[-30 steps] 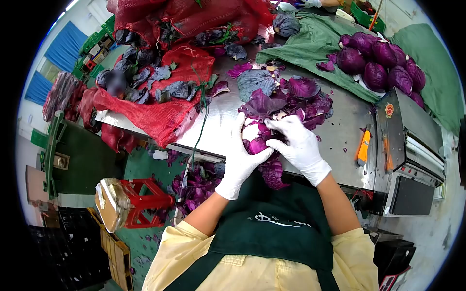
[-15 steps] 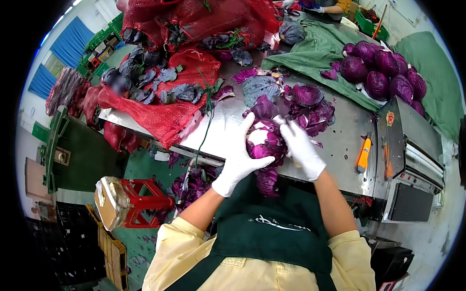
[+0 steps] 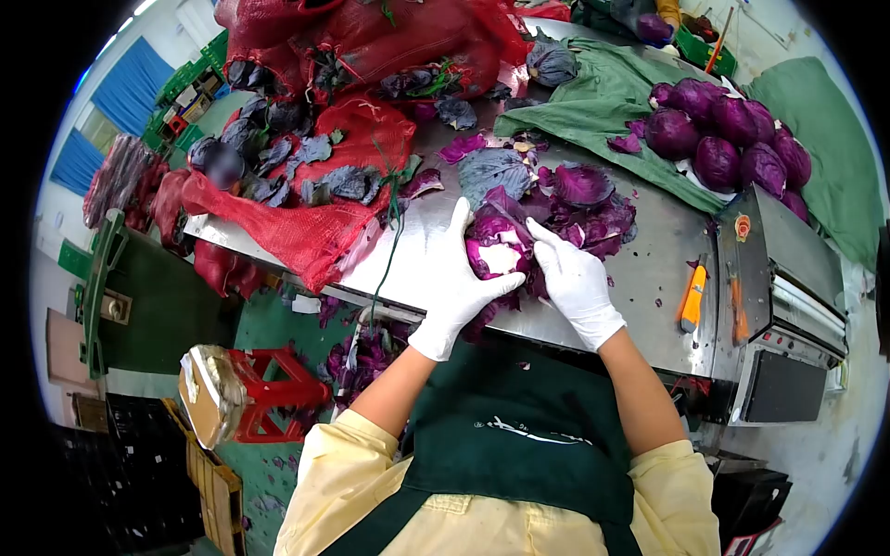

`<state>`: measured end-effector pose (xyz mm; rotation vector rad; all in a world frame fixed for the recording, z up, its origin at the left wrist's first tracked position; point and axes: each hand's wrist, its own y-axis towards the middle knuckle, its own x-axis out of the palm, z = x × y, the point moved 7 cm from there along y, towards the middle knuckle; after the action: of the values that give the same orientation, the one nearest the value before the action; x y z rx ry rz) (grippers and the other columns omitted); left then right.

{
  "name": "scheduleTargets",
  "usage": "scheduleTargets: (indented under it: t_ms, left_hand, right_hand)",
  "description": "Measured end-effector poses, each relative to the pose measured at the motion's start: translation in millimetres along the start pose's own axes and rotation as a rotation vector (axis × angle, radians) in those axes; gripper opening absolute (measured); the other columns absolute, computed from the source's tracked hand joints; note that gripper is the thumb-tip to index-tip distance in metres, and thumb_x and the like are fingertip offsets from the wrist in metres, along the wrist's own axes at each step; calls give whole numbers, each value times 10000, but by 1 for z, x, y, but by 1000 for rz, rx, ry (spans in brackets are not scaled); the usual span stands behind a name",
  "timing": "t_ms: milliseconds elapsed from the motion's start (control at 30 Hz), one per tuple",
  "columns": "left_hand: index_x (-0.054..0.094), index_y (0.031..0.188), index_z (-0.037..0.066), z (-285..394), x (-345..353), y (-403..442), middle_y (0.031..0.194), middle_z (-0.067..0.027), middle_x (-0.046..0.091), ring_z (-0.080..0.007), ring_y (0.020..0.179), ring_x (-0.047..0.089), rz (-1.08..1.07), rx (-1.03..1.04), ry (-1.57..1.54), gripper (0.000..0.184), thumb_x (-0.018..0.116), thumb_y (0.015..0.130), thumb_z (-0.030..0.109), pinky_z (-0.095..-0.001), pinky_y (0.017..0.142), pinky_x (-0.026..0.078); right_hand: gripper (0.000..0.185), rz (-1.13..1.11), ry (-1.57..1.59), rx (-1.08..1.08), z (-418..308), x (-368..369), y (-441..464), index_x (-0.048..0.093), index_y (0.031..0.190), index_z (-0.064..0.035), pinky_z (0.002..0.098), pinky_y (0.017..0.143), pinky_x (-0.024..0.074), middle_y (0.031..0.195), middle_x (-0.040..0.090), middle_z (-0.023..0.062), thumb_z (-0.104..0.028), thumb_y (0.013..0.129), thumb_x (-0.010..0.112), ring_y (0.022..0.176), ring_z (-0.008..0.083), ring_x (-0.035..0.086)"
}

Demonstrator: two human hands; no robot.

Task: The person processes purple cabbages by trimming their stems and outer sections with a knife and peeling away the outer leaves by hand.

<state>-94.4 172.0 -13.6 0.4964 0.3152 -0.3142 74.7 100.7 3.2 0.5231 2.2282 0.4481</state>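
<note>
A red cabbage (image 3: 496, 246) rests between my two white-gloved hands near the table's front edge, its pale cut stem end tilted toward me. My left hand (image 3: 464, 287) wraps its left side, fingers up and thumb along the bottom. Against its right side lies my right hand (image 3: 575, 283), fingers bent around the edge; their exact contact is partly hidden. Loose purple leaves (image 3: 593, 213) are heaped just behind and to the right. A grey-green outer leaf (image 3: 493, 174) sits beyond the cabbage. Farther right, an orange-handled knife (image 3: 692, 301) lies on the table.
Red mesh sacks (image 3: 408, 46) and dark-leaved cabbages (image 3: 269, 139) occupy the back left. Trimmed cabbages (image 3: 718, 130) are piled on a green cloth (image 3: 579, 102) at right, beside a metal machine (image 3: 793, 296). A red stool (image 3: 273, 394) stands below left. Another person works across the table.
The cabbage has turned, its white stem end now facing me more. The purple leaf hanging at the table edge has dropped from view. My right hand has shifted slightly down, fingers straighter.
</note>
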Motion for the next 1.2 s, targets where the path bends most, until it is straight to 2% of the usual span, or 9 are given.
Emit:
scheduleTargets:
  t_ms: [100, 333, 433, 500, 567, 700, 833, 1000, 1200]
  left_hand:
    - [339, 1496, -41, 3, 3, -1, 1385, -207, 480, -316, 1298, 491, -14, 133, 181, 1126, 965, 601, 236, -415, 1116, 394]
    - [417, 1414, -41, -4, 8, 2, 1318, -196, 526, -333, 1247, 510, -8, 70, 164, 1052, 965, 579, 289, -430, 1086, 405]
    - [407, 1422, -39, 5, 7, -4, 1317, -201, 524, -347, 1246, 507, -1, 96, 260, 1075, 964, 562, 286, -442, 1085, 401]
    - [400, 1434, -12, 16, 6, -18, 1342, -205, 493, -367, 1284, 480, -35, 179, 229, 1080, 961, 551, 253, -464, 1118, 368]
    - [386, 1438, -2, 12, -2, -22, 1357, -203, 473, -356, 1307, 467, 12, 215, 189, 1070, 958, 567, 243, -458, 1131, 359]
    - [367, 1425, -19, -15, -7, -20, 1364, -203, 455, -336, 1298, 471, 53, 34, 17, 1042, 946, 603, 252, -440, 1125, 368]
    - [387, 1426, -41, -5, 5, -18, 1366, -235, 471, -396, 1280, 475, 89, 168, 147, 1057, 939, 595, 309, -476, 1109, 378]
    - [446, 1404, -27, 4, 1, -17, 1345, -244, 491, -442, 1325, 440, 148, 219, 234, 1037, 905, 574, 390, -492, 1132, 353]
    - [408, 1439, -5, -20, 9, -14, 1414, -249, 476, -424, 1359, 426, 110, 18, 179, 1101, 897, 542, 404, -469, 1133, 369]
  right_hand:
    - [421, -93, -198, -108, -4, 10, 7, 622, 1369, -197, 415, 527, 519, 750, 703, 106, -413, 1026, 510, 596, 285, 674]
    - [399, -121, -459, -147, -14, 13, 17, 627, 1337, -182, 404, 499, 529, 742, 691, 88, -382, 1005, 533, 560, 243, 666]
    - [339, 20, -412, -117, 9, -1, 38, 663, 1239, -196, 431, 594, 562, 829, 719, 91, -385, 1015, 493, 698, 310, 704]
    - [371, -229, -457, 260, 85, 3, 54, 669, 1238, -219, 477, 733, 564, 974, 737, 104, -421, 1030, 438, 843, 354, 708]
    - [441, -425, -472, 313, 103, 18, 42, 673, 1235, -240, 485, 848, 527, 1057, 724, 121, -505, 1041, 379, 967, 370, 685]
    - [476, -94, 44, 376, 73, 0, 36, 587, 1386, -192, 429, 929, 505, 1238, 678, 181, -484, 1026, 480, 1127, 354, 653]
    - [646, -87, 64, 57, -25, -4, 24, 542, 1446, -188, 396, 858, 503, 1013, 613, 109, -382, 860, 732, 934, 288, 634]
    - [289, -31, 199, 202, 26, 27, 30, 695, 1163, 10, 362, 881, 507, 1039, 694, 140, -182, 947, 680, 961, 250, 656]
    - [387, -184, -248, 75, 75, 47, 65, 652, 1154, 18, 427, 840, 510, 1103, 705, 223, -331, 991, 617, 996, 377, 677]
